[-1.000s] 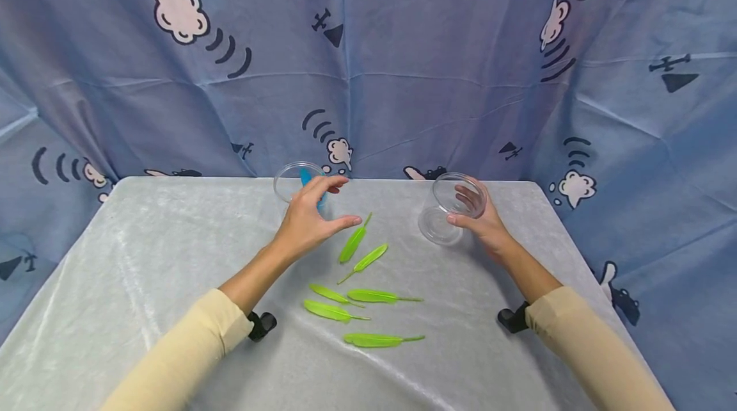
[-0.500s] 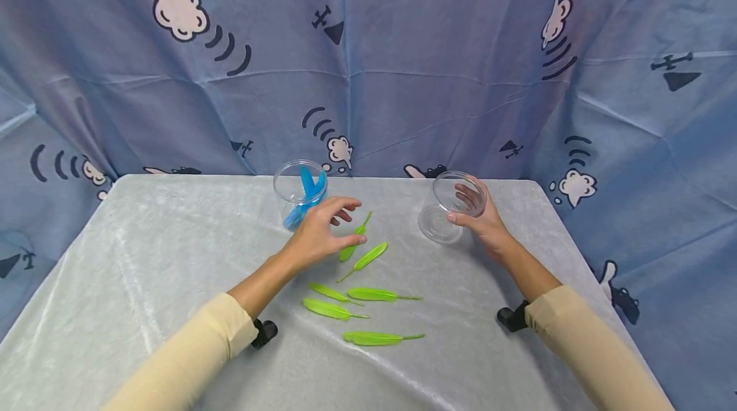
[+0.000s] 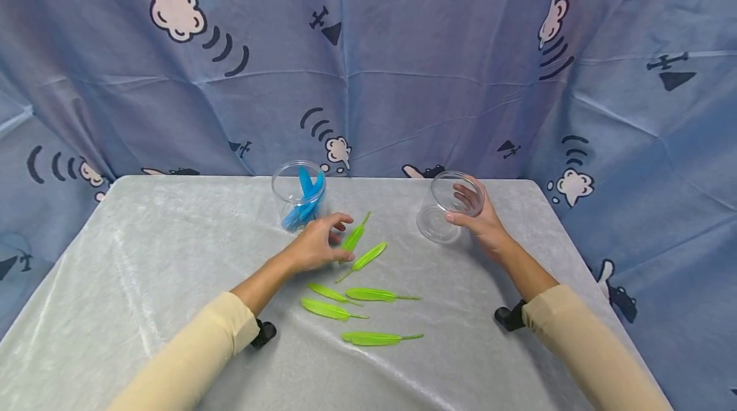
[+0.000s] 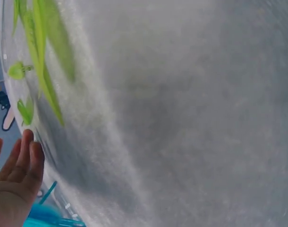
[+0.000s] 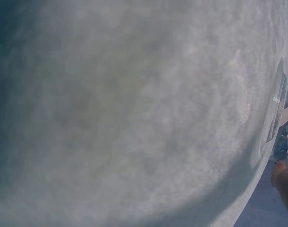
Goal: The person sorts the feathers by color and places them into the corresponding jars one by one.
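In the head view my left hand (image 3: 313, 248) hovers low at the uppermost green feather (image 3: 356, 235), fingers loosely bent and thumb spread apart from them. Whether the fingertips touch that feather is hard to tell. Beside it lies another green feather (image 3: 371, 256). Behind this hand stands a clear plastic cup (image 3: 277, 192) with blue feathers (image 3: 311, 193) inside, its lower part partly covered by the hand. My right hand (image 3: 489, 226) grips a second clear cup (image 3: 427, 226) round its right side; nothing shows inside it. The left wrist view catches the left fingers (image 4: 28, 156).
Several more green feathers lie nearer me on the pale cloth, among them a long one (image 3: 374, 338) at the front. The table's far edge (image 3: 380, 178) runs just behind both cups, and a blue printed curtain (image 3: 391, 110) hangs behind it.
My left hand has come down and toward me from in front of the blue-feather cup to the uppermost green feather, uncovering most of that cup. The right hand and its cup stay put.
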Demonstrator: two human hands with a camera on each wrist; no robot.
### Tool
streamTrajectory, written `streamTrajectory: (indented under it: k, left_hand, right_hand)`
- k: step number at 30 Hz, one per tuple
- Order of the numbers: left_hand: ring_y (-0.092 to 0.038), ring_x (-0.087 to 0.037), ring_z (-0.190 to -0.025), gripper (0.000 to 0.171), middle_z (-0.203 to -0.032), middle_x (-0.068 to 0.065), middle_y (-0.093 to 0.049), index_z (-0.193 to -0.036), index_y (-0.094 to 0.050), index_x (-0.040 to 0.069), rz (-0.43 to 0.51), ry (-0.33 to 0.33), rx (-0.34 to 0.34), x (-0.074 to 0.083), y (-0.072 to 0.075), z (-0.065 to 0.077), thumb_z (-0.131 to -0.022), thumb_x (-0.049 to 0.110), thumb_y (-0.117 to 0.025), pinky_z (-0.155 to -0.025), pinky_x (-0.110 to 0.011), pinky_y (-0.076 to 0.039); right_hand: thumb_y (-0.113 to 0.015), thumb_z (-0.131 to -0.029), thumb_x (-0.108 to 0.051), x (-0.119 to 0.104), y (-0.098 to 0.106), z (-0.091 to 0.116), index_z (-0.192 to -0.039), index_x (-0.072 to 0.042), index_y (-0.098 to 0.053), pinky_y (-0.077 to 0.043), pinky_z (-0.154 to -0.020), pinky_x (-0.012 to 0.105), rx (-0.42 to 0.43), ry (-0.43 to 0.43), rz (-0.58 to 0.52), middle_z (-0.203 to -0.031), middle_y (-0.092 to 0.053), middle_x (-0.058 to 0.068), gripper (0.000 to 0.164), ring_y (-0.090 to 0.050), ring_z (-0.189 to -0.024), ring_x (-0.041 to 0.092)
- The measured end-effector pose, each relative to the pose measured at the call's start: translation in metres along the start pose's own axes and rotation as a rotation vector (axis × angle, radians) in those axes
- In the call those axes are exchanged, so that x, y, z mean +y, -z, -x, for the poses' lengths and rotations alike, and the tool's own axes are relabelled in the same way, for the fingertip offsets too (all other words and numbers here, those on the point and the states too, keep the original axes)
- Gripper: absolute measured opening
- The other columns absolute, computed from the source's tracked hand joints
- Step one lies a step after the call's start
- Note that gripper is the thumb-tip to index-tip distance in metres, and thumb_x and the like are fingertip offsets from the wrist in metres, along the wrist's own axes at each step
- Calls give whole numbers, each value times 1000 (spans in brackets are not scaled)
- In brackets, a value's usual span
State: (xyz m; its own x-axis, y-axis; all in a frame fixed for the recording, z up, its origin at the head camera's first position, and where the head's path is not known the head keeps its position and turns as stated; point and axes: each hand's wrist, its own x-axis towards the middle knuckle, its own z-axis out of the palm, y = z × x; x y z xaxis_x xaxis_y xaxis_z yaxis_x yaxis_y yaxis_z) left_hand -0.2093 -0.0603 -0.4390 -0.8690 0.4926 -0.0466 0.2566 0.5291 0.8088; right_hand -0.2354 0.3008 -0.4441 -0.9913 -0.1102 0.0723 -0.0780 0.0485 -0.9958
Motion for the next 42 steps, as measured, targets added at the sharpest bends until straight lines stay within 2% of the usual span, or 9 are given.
streamTrajectory:
  k: [4,10,16,20,28,37,42]
  left_hand:
    - [-64,-22,-95,68,-124,-16,-62,-138,-53,6,-40,18,0,-2,-3,0,-79,15,-85,-83,-38,-54]
    - [-63,-20,-92,64,-119,-14,-65,-136,-54,6,-107,5,18,-3,-10,-1,-79,11,-85,-82,-38,-53]
    - [-64,-20,-88,61,-113,-13,-66,-134,-56,4,-163,-26,56,-5,-16,-4,-79,5,-83,-81,-38,-54]
    - [-64,-22,-86,59,-109,-13,-67,-133,-57,3,-159,-39,81,-7,-16,-4,-79,1,-81,-81,-39,-54]
    - [-64,-22,-84,54,-104,-12,-67,-132,-58,2,-104,-27,106,-7,-15,-3,-82,-1,-78,-81,-39,-55]
    - [-64,-16,-79,29,-92,-6,-69,-114,-69,1,-78,-80,211,-5,-17,-5,-86,-3,-71,-75,-35,-55]
    - [-64,-14,-76,22,-87,-5,-69,-109,-72,1,-71,-112,275,-3,-16,-6,-87,-1,-71,-71,-33,-55]
  right_hand:
    - [-66,-83,14,0,0,0,-154,-19,-22,-39,-103,24,0,5,-9,-156,-25,23,89,-20,-145,37]
    - [-67,-82,14,-1,-1,0,-154,-17,-21,-41,-98,19,-2,9,-24,-152,-32,14,90,-19,-144,39]
    - [-66,-83,14,-1,-1,0,-155,-17,-20,-42,-97,18,4,-3,-8,-154,-28,20,91,-20,-146,38]
    - [-66,-83,14,-2,-1,0,-156,-18,-19,-41,-98,18,3,-12,4,-156,-24,24,92,-20,-147,36]
    - [-65,-84,13,-2,0,1,-156,-17,-17,-40,-99,19,1,-18,9,-158,-21,26,92,-20,-147,36]
    - [-65,-85,13,-2,-1,1,-156,-17,-17,-41,-98,19,2,-19,18,-158,-22,24,92,-19,-147,36]
    - [-65,-85,12,-1,0,0,-157,-17,-15,-37,-108,31,-2,-19,28,-158,-23,23,92,-21,-147,34]
